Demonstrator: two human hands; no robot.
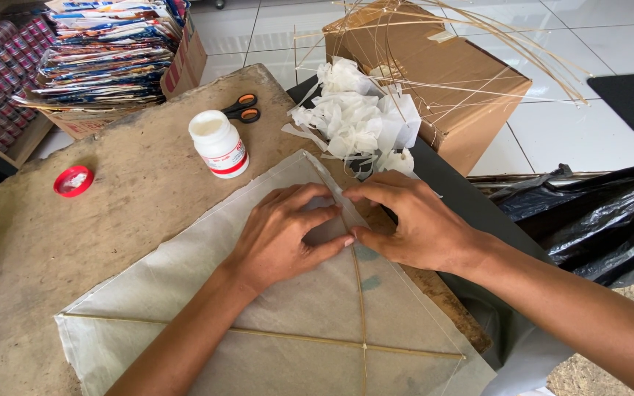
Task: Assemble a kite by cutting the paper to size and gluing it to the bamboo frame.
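A paper kite [185, 293] lay flat on the worn brown worktable [53, 242], its pale sheet stretched over thin bamboo sticks [361, 308] that crossed near the lower middle of the view. Both hands rested on the kite's upper part, near its top corner.

The left hand [280, 235] lay palm down with fingers spread, pressing the paper flat just left of the upright stick. The right hand [412, 220] lay beside it, fingers extended along the kite's upper right edge, thumb tip touching the left thumb at the stick. Whether the right fingers pinched a fold of paper could not be determined.

Behind the hands sat a heap of crumpled white paper scraps [354, 117]. An open white glue jar [219, 144] stood near the kite's top corner, its red lid [73, 181] lying well apart to the left. Orange-handled scissors [242, 108] lay just behind the jar. A cardboard box [442, 81] carried bent bamboo frames [478, 37]. A black plastic bag [596, 213] lay at the right.
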